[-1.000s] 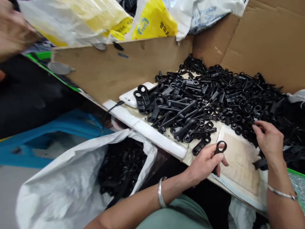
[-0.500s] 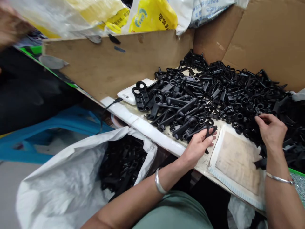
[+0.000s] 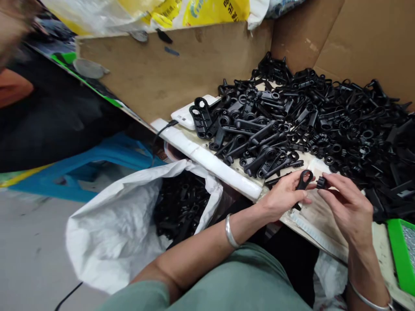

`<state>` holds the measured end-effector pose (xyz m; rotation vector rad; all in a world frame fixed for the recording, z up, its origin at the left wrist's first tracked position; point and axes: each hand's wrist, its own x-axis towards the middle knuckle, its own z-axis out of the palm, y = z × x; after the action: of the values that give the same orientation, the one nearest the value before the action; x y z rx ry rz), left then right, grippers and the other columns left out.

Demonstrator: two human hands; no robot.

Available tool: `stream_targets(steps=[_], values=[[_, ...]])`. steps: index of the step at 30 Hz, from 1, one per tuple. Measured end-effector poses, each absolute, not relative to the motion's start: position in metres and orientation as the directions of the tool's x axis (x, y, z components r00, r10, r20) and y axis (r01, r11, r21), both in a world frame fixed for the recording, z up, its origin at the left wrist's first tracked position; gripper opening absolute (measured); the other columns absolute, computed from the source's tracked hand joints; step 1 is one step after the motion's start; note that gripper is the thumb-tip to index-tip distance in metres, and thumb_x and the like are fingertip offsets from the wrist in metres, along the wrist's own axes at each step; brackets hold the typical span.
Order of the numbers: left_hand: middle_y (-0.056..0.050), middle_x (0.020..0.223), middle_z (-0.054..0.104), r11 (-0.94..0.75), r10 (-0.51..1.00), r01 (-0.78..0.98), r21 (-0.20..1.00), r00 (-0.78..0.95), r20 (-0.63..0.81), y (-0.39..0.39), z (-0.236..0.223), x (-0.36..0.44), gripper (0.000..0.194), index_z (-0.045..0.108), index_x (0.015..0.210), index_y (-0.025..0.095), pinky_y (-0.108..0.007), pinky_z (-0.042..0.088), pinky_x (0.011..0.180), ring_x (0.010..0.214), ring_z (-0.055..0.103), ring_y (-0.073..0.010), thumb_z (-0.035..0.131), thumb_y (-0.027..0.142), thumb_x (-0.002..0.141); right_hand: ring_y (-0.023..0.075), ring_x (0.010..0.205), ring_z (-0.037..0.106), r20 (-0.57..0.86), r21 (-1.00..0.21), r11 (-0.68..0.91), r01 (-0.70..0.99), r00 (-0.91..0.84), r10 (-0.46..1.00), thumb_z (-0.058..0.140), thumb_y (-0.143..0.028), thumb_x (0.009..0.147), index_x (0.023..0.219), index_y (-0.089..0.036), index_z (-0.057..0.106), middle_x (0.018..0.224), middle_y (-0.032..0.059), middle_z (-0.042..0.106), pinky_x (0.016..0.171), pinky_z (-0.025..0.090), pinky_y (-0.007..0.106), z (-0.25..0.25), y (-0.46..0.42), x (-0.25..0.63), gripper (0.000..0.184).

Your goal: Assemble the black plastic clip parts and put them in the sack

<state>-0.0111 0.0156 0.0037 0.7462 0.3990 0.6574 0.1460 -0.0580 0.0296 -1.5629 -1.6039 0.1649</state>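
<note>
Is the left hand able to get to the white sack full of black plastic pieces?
Probably yes. The left hand holds a black ring-ended plastic lever, but the white sack gapes open below it, nothing between.

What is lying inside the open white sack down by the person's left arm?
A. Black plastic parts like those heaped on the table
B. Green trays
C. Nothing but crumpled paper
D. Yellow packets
A: the mouth of the white sack shows a dark heap of black plastic parts, with the same look as the pile on the table above it.
</note>
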Motion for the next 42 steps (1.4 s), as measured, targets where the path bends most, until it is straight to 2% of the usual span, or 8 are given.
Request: stream_targets(steps=[4, 10, 17, 21, 26, 32, 37, 42], values=[[-0.010, 0.125, 0.061, 0.551, 0.654, -0.406, 0.729, 0.752, -0.076, 0.012, 0.006, -0.009, 0.051, 0.058, 0.116, 0.017, -0.029, 0.053, 0.081, 0.120, 0.056, -0.0251, 0.063, 0.006, 0.066, 0.0190, 0.093, 0.068, 0.595, -0.464, 0.287, 0.838, 0.055, 0.802, 0.067, -0.019, 0.092, 0.126, -0.029, 0.068, 0.112, 0.0046, 0.069, 0.081, 0.061, 0.031, 0.027, -0.051, 0.135, 0.035], [-0.010, 0.119, 0.065, 0.417, 0.669, -0.377, 0.827, 0.743, 0.001, 0.013, 0.000, -0.007, 0.049, 0.059, 0.119, 0.013, -0.031, 0.051, 0.094, 0.115, 0.061, -0.0210, 0.057, 0.004, 0.071, 0.0227, 0.097, 0.068, 0.601, -0.348, 0.286, 0.893, -0.022, 0.799, 0.063, -0.020, 0.095, 0.124, -0.023, 0.068, 0.107, 0.0078, 0.069, 0.084, 0.060, 0.036, 0.021, -0.050, 0.133, 0.029], [-0.012, 0.122, 0.065, -0.125, 0.679, 0.025, 0.992, 0.731, 0.068, 0.009, 0.009, -0.019, 0.052, 0.046, 0.136, 0.017, -0.042, 0.049, 0.100, 0.114, 0.062, -0.0245, 0.045, 0.010, 0.085, 0.0208, 0.089, 0.067, 0.653, -0.254, 0.239, 0.937, -0.016, 0.758, 0.063, -0.015, 0.094, 0.129, -0.023, 0.065, 0.100, 0.0088, 0.068, 0.078, 0.059, 0.032, 0.021, -0.057, 0.120, 0.035], [-0.016, 0.117, 0.067, -0.255, 0.604, 0.098, 0.962, 0.793, 0.080, 0.008, 0.020, -0.029, 0.050, 0.041, 0.140, 0.011, -0.039, 0.052, 0.090, 0.106, 0.066, -0.0267, 0.047, 0.016, 0.090, 0.0208, 0.094, 0.067, 0.580, -0.405, 0.216, 0.888, 0.067, 0.812, 0.063, -0.020, 0.095, 0.129, -0.025, 0.066, 0.107, 0.0082, 0.067, 0.078, 0.058, 0.031, 0.019, -0.070, 0.123, 0.034], [-0.005, 0.080, 0.069, -0.252, 0.544, 0.166, 0.953, 0.839, -0.003, 0.006, 0.023, -0.036, 0.045, 0.048, 0.138, 0.015, -0.029, 0.051, 0.070, 0.072, 0.067, -0.0198, 0.048, 0.033, 0.097, 0.0194, 0.099, 0.068, 0.324, -0.737, 0.073, 0.672, 0.257, 0.910, 0.063, -0.033, 0.096, 0.119, -0.031, 0.072, 0.118, 0.0036, 0.068, 0.085, 0.059, 0.031, 0.011, -0.096, 0.139, 0.025], [-0.005, 0.074, 0.068, -0.365, 0.463, 0.068, 0.928, 0.879, 0.117, -0.006, 0.016, -0.033, 0.052, 0.036, 0.148, 0.008, -0.027, 0.051, 0.066, 0.063, 0.064, -0.0161, 0.038, 0.026, 0.099, 0.0282, 0.103, 0.070, 0.005, -0.927, -0.152, 0.343, 0.415, 0.910, 0.062, -0.053, 0.093, 0.122, -0.019, 0.071, 0.113, 0.0119, 0.073, 0.085, 0.061, 0.039, -0.006, -0.106, 0.138, 0.046], [-0.004, 0.069, 0.068, -0.559, 0.520, 0.228, 0.797, 0.845, 0.123, -0.005, 0.015, -0.038, 0.047, 0.041, 0.142, 0.005, -0.026, 0.051, 0.061, 0.058, 0.063, -0.0154, 0.032, 0.026, 0.100, 0.0260, 0.084, 0.073, 0.045, -0.852, -0.189, 0.489, 0.428, 0.903, 0.060, -0.058, 0.090, 0.104, -0.021, 0.079, 0.091, 0.0070, 0.077, 0.074, 0.063, 0.035, 0.000, -0.093, 0.120, 0.043], [-0.002, 0.074, 0.069, -0.811, 0.561, 0.437, 0.390, 0.771, 0.301, -0.001, 0.011, -0.052, 0.043, 0.040, 0.139, 0.009, -0.029, 0.049, 0.054, 0.061, 0.065, -0.0177, 0.035, 0.018, 0.097, 0.0246, 0.085, 0.073, 0.096, -0.827, -0.054, 0.559, 0.235, 0.967, 0.057, -0.049, 0.095, 0.110, -0.022, 0.076, 0.099, 0.0076, 0.076, 0.077, 0.063, 0.039, 0.016, -0.057, 0.135, 0.036]])
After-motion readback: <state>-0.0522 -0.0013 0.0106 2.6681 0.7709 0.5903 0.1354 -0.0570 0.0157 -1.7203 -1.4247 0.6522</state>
